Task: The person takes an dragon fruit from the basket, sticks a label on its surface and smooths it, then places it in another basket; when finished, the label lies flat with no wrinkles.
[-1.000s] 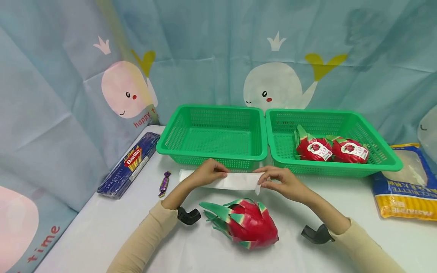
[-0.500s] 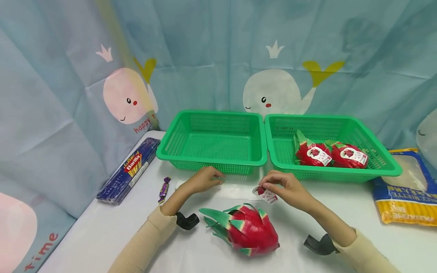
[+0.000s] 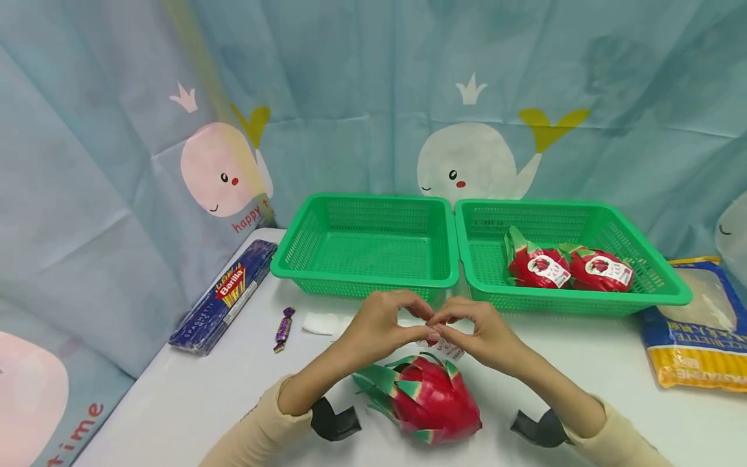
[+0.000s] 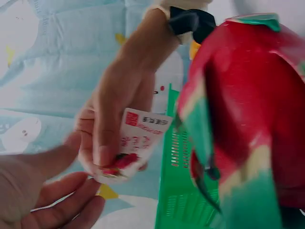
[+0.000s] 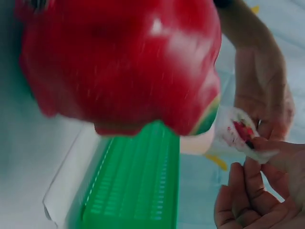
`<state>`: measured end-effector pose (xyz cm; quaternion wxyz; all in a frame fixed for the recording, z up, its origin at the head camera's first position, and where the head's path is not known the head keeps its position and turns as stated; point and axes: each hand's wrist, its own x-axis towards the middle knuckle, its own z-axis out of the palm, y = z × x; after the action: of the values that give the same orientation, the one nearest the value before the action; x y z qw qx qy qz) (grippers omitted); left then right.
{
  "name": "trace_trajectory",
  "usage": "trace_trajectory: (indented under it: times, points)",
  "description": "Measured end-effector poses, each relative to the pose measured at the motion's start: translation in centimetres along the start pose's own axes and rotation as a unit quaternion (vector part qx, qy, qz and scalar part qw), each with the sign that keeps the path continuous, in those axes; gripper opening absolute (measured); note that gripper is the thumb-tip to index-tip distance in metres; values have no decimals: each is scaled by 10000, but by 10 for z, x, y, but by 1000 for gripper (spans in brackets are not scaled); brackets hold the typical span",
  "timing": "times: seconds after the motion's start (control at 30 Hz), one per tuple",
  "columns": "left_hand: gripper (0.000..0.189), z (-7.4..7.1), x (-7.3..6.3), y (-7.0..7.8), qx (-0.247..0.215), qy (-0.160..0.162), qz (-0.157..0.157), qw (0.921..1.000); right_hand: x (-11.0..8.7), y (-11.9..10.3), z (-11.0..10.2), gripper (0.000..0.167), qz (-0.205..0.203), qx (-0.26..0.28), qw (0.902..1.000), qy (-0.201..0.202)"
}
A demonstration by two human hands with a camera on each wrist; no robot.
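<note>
My right hand (image 3: 484, 334) pinches a dragon-fruit label sticker (image 4: 140, 136) between thumb and fingers; its printed side shows in the left wrist view. Close against those fingers is my left hand (image 3: 373, 327), thumb and fingertips at the sticker's end. In the left wrist view a gap shows between that thumb and the fingers. Just below both hands, a red dragon fruit (image 3: 438, 402) with green leaf tips lies on the table. A white backing strip (image 3: 320, 323) lies behind the left hand, partly hidden by it.
Two green baskets stand side by side at the back; the right basket (image 3: 569, 301) holds two labelled dragon fruits (image 3: 601, 269), and the left basket (image 3: 373, 253) is beside it. A spaghetti pack (image 3: 224, 298) and a wrapped candy (image 3: 284, 329) lie left, a pasta bag (image 3: 697, 324) right.
The right hand has taken the sticker off the white strip. My left hand has let go of the strip and moved right, up to the sticker and the right fingertips.
</note>
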<state>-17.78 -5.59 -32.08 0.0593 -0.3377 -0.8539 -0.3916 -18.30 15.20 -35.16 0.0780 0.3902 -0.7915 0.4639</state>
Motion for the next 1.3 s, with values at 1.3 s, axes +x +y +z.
trace_trajectory:
  times: [1.3]
  points:
    - [11,29,-32,13,-789,207,-559,9951,-37,-8,-28,13,2713,1179,9510,-898]
